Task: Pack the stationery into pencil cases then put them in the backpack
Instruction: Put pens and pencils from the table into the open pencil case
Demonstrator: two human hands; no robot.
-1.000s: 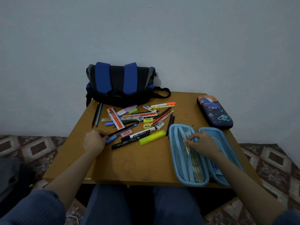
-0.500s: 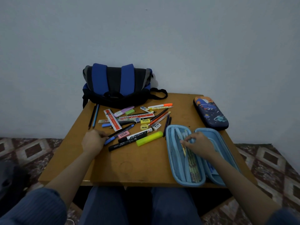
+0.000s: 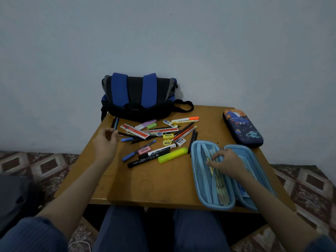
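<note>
Stationery [image 3: 160,151] lies scattered on the table [image 3: 145,188] before the backpack [image 3: 138,95] as my left hand [image 3: 106,142] pinches 1 dark pencil [image 3: 127,134] at the pile's edge. My right hand [image 3: 227,163] bends over pencils [image 3: 221,188] inside the open blue pencil case [image 3: 201,180]; whether it grips them I cannot tell. The case sits at the table's near edge: a hard push could tip it off.

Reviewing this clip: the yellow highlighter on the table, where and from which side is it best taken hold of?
Pinch the yellow highlighter across its thick middle, from above and from the near side. It lies flat and slanted; its near long side faces bare table, while a black marker crowds its left end on the far side.
</note>
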